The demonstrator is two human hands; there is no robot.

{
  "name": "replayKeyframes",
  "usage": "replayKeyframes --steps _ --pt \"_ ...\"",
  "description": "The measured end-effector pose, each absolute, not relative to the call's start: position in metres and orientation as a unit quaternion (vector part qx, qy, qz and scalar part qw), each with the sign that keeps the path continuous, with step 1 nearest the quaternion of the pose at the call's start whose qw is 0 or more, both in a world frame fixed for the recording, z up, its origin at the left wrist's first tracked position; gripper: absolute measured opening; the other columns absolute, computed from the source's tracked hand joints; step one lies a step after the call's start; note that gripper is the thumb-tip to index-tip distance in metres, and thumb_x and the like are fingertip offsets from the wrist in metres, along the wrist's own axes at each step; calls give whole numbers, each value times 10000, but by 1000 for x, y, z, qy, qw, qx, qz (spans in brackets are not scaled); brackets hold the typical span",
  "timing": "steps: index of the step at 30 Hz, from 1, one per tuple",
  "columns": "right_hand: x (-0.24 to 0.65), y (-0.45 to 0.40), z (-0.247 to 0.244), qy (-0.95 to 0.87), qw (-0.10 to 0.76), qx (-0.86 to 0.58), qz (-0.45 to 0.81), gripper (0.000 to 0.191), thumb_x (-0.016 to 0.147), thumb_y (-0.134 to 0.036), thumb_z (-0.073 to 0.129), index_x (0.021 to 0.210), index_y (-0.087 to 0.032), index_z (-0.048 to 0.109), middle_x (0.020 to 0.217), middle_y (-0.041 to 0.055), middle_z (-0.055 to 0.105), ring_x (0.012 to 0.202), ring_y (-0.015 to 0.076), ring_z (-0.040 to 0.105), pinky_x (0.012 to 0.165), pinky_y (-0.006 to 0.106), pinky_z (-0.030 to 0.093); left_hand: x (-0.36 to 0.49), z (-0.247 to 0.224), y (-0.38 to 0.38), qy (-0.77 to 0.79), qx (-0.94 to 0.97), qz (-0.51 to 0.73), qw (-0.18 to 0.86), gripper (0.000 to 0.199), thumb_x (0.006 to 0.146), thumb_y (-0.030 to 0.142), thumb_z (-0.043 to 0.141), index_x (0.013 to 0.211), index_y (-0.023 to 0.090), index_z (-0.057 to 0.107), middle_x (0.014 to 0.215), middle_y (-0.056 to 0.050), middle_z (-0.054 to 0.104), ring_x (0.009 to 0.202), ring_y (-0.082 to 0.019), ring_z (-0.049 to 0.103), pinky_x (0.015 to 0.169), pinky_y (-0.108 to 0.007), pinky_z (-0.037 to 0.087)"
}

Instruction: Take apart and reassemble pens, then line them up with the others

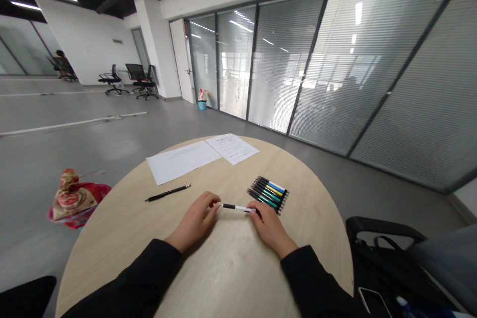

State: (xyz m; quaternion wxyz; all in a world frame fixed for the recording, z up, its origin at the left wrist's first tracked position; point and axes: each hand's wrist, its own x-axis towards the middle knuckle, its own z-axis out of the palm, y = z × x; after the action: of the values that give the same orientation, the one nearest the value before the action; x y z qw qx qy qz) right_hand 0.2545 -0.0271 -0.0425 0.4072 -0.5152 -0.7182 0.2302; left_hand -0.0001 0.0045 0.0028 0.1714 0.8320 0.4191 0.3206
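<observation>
Left hand (197,219) and right hand (271,226) pinched a slim white-and-black plastic pen (234,206) endwise, probably for steadiness. Colour-banded black pens (267,194) lay right (rowed tidily).

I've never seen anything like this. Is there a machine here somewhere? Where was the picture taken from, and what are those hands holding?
No machine here: these are a person's own bare hands, the left hand and the right hand. The single picture comes from a camera worn on that person's head, looking forward and down. Between them they hold a white-and-black pen, with the fingers of each hand at one end. On the round table lie two sheets of paper toward the far edge, a lone black pen on the left, and a row of pens, some with coloured parts, on the right.
</observation>
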Motion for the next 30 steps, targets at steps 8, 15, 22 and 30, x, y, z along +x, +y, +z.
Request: replayKeyframes --steps 8,15,22,30 --pt "255 -27 -43 -707 409 -530 227 189 958 -195 499 1020 -184 677 996 71 699 953 224 624 864 327 451 -7 -1 15 504 829 232 68 308 1004 355 357 875 184 577 862 -89 641 772 -232 585 728 -368 447" --pt "255 -25 -46 -709 406 -533 221 197 951 -197 501 1022 -181 685 982 71 704 943 224 626 859 320 447 1 -6 16 524 845 101 -24 391 1008 444 390 848 168 618 865 -118 657 794 -265 612 720 -371 404" --pt "255 -25 -45 -709 409 -533 215 194 947 -195 507 1018 -185 687 983 72 708 936 226 630 850 322 453 2 -8 16 510 854 101 -21 330 1003 311 381 821 169 617 834 -112 653 813 -268 619 740 -373 406" --pt "256 -26 -44 -706 410 -532 225 198 943 -197 499 1010 -187 686 965 67 705 913 222 632 825 317 450 -2 -9 19 487 799 286 207 202 933 332 477 868 183 596 838 -58 640 758 -214 575 715 -328 435"
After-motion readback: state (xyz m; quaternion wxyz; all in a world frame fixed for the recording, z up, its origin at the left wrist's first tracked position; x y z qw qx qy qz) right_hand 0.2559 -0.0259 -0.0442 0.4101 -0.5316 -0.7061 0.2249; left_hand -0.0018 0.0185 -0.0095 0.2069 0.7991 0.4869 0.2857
